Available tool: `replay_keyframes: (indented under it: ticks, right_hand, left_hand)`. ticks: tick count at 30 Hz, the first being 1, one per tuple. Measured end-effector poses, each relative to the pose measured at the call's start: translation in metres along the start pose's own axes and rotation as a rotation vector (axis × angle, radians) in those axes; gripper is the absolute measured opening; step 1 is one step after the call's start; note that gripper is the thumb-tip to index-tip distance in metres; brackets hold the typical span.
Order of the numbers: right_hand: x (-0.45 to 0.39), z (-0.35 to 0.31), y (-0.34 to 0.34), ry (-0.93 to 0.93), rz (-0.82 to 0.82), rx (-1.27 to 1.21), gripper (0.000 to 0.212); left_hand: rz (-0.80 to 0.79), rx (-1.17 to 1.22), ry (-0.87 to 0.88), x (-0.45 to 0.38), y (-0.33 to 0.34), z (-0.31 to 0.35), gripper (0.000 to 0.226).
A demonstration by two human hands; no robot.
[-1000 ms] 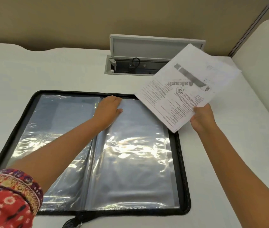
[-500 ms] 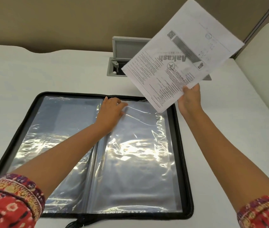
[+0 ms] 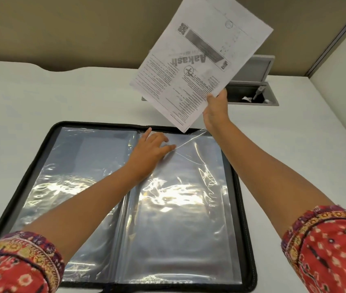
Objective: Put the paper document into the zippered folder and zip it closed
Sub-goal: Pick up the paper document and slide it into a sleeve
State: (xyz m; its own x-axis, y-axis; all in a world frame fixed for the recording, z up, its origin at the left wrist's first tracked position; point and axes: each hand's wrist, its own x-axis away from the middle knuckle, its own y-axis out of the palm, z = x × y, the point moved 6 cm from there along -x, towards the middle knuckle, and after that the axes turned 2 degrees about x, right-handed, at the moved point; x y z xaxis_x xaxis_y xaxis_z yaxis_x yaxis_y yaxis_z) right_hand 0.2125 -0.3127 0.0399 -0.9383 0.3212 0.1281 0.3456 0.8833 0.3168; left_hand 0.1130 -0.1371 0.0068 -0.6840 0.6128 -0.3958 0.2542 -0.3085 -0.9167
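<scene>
Both bare forearms reached forward, the left hand (image 3: 150, 148) lying palm down with fingers spread while the raised right hand (image 3: 215, 111) kept a pinching grip.

You hold the paper document (image 3: 199, 60) in your right hand (image 3: 215, 111), and it faces you upside down; its large heading reads "Aakash" in bold letters; a square code sits at its far corner, too small to decode; the columns of fine print below the heading are too blurred to read; nothing else carries legible text.
</scene>
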Motion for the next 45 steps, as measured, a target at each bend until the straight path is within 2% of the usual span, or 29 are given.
replay_keyframes:
  ticks: [10, 15, 19, 24, 27, 30, 33, 35, 39, 41, 43, 45]
  right_hand:
    - [0.003, 0.012, 0.000, 0.017, -0.200, 0.362, 0.034]
    - [0.003, 0.007, -0.020, 0.056, -0.288, 0.378, 0.040]
    - [0.007, 0.004, -0.032, 0.099, -0.251, 0.382, 0.043]
    - [0.011, 0.004, -0.032, 0.110, -0.264, 0.391, 0.041]
    - [0.009, -0.001, -0.030, 0.098, -0.254, 0.400, 0.035]
    - [0.008, -0.008, -0.024, 0.081, -0.261, 0.434, 0.027]
    - [0.005, -0.017, -0.020, 0.049, -0.250, 0.496, 0.033]
    - [0.004, -0.020, -0.018, 0.041, -0.246, 0.524, 0.036]
    - [0.006, -0.024, -0.017, 0.024, -0.240, 0.562, 0.032]
    - [0.008, -0.026, -0.014, 0.010, -0.253, 0.580, 0.029]
    - [0.010, -0.026, -0.011, -0.001, -0.274, 0.610, 0.017]
    - [0.011, -0.026, -0.010, -0.007, -0.271, 0.635, 0.018]
  left_hand:
    - [0.011, 0.070, -0.017, 0.004, 0.007, -0.003, 0.033]
    - [-0.068, 0.125, -0.040, 0.003, 0.012, -0.005, 0.023]
    - [-0.104, 0.152, -0.061, -0.003, 0.016, -0.011, 0.015]
    - [-0.121, 0.158, -0.123, -0.014, 0.012, -0.013, 0.025]
    - [-0.133, 0.159, -0.173, -0.016, 0.013, -0.023, 0.051]
    - [-0.234, 0.068, -0.239, -0.018, 0.017, -0.041, 0.059]
    - [-0.328, 0.049, -0.319, -0.021, 0.016, -0.058, 0.060]
    - [-0.316, 0.074, -0.390, -0.020, 0.010, -0.068, 0.056]
    - [-0.304, 0.208, -0.600, -0.011, 0.006, -0.083, 0.030]
    - [-0.312, 0.288, -0.639, -0.007, 0.006, -0.085, 0.019]
    - [-0.296, 0.320, -0.671, -0.004, 0.005, -0.089, 0.015]
    - [-0.271, 0.324, -0.675, -0.004, 0.003, -0.091, 0.012]
